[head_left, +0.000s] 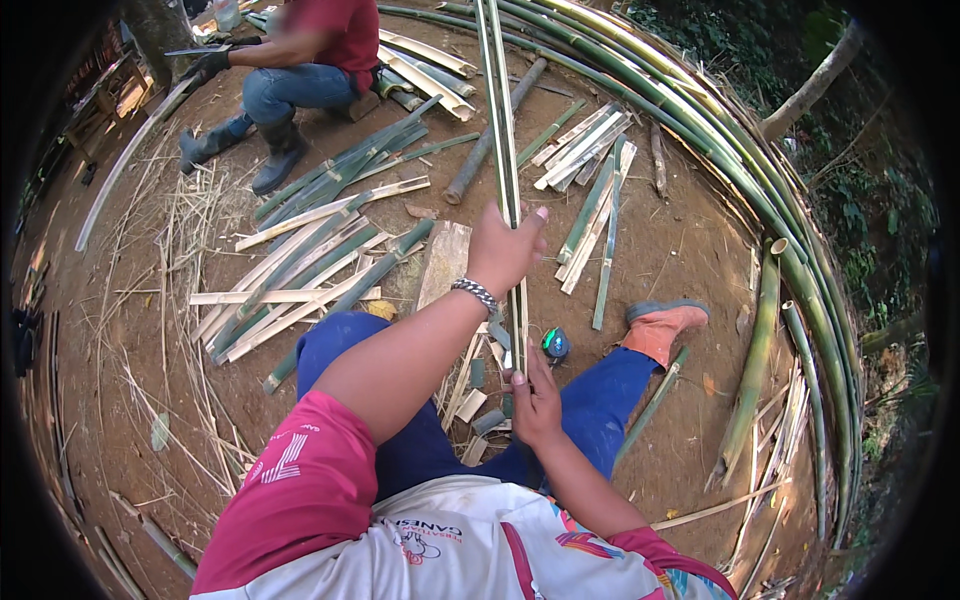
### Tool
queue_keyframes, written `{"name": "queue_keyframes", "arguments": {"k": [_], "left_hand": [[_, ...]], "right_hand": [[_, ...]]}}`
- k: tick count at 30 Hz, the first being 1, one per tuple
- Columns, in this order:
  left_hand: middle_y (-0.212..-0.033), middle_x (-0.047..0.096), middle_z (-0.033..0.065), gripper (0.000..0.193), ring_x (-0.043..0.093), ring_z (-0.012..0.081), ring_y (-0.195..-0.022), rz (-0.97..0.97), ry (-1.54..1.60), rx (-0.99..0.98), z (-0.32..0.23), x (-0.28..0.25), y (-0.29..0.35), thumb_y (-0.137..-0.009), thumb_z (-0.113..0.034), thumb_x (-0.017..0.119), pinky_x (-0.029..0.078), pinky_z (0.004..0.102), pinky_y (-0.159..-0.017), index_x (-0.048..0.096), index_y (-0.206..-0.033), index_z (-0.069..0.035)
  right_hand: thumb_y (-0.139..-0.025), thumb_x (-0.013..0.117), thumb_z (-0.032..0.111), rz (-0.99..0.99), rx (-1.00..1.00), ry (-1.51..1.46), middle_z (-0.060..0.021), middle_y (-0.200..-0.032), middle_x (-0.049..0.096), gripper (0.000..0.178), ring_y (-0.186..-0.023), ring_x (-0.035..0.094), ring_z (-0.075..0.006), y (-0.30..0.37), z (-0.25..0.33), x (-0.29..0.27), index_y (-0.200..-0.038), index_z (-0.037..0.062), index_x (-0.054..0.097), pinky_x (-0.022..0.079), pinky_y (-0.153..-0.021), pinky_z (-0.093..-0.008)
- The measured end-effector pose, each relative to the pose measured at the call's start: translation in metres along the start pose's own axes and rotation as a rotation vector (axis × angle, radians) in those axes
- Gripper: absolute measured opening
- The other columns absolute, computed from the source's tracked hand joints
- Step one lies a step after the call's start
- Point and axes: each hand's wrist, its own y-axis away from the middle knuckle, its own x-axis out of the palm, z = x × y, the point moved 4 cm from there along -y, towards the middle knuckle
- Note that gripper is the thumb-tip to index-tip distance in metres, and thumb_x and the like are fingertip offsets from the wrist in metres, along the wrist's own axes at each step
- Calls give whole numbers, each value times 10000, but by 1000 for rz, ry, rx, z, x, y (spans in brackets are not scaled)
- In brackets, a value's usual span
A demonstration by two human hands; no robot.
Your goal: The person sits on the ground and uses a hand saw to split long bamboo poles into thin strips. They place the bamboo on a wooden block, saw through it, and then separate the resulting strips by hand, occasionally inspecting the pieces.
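Long, narrow split bamboo strips run upright through the middle, side by side, from the top edge down to my lap. My left hand, with a braided bracelet at its wrist, is wrapped round them partway along. Lower down, my right hand grips them near their bottom end, thumb on the near face. A round tape measure, dark with a bright blue-green face, sits on the ground just right of the strips. Short bamboo offcuts lie between my legs, partly hidden by my hands.
Split bamboo pieces are piled at the left, and more slats lie ahead. Long green poles curve along the right. A flat wooden block rests beyond my knee. Another person sits at the back left, holding a long strip.
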Motion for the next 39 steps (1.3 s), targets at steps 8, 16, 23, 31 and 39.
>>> {"name": "queue_keyframes", "arguments": {"k": [8,16,23,31,39], "left_hand": [[-974,648,144,433,705,191,-780,31,84,1,3,0,-4,-926,-268,737,599,305,-634,515,-1128,43],[-857,619,74,382,637,143,-677,186,277,-11,5,12,10,-916,-210,744,538,285,-579,525,-1178,-39],[-742,525,0,265,499,96,-558,123,166,102,0,5,-13,-900,-90,696,445,278,-501,511,-1089,-58],[-792,534,18,280,505,106,-575,122,172,147,-4,-8,-27,-897,-76,697,457,308,-508,511,-1104,-47],[-798,572,29,324,547,107,-595,148,81,225,-19,-1,-10,-882,-101,729,471,282,-534,524,-1120,-24]], "right_hand": [[-961,622,135,-41,-89,169,-258,-1375,555,586,-1293,542,-348,-7,26,-4,-1494,-23,436,392,-1103,-388],[-969,610,124,-36,2,3,-256,-1387,548,593,-1290,536,-345,-25,26,-12,-1513,-12,415,383,-1106,-389],[-1017,590,190,-19,72,-396,-183,-1537,446,704,-1382,456,-274,-45,10,1,-1599,28,228,344,-1141,-373],[-1084,462,264,-74,746,-967,-194,-1446,500,570,-1267,548,-249,22,-22,6,-1544,-26,291,462,-1061,-398],[-1078,469,274,-123,867,-1116,-189,-1277,595,493,-1104,637,-257,8,-15,6,-1440,-57,410,547,-962,-397]]}}
